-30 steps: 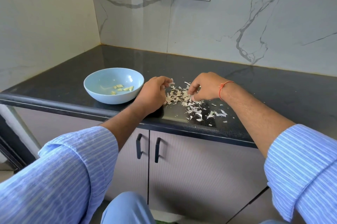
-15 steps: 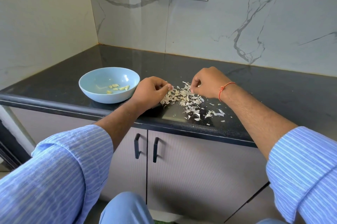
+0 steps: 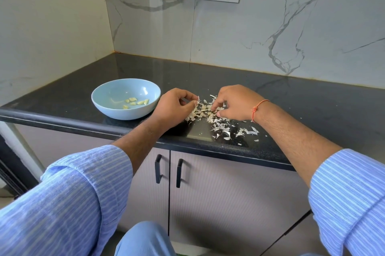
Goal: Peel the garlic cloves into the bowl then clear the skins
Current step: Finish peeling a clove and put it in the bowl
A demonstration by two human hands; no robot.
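Both hands work the garlic skins [image 3: 205, 110] heaped just right of the bowl [image 3: 125, 99] on the tabletop [image 3: 312, 106]: left hand [image 3: 173, 108] and right hand [image 3: 235, 102] each pinching flakes. Peeled cloves [image 3: 136, 101] lie in the bowl; clearing seems underway, gathering next.

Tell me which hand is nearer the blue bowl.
Left. The left hand sits just right of the blue bowl, close to its rim; the right hand is farther right, beyond the garlic skins.
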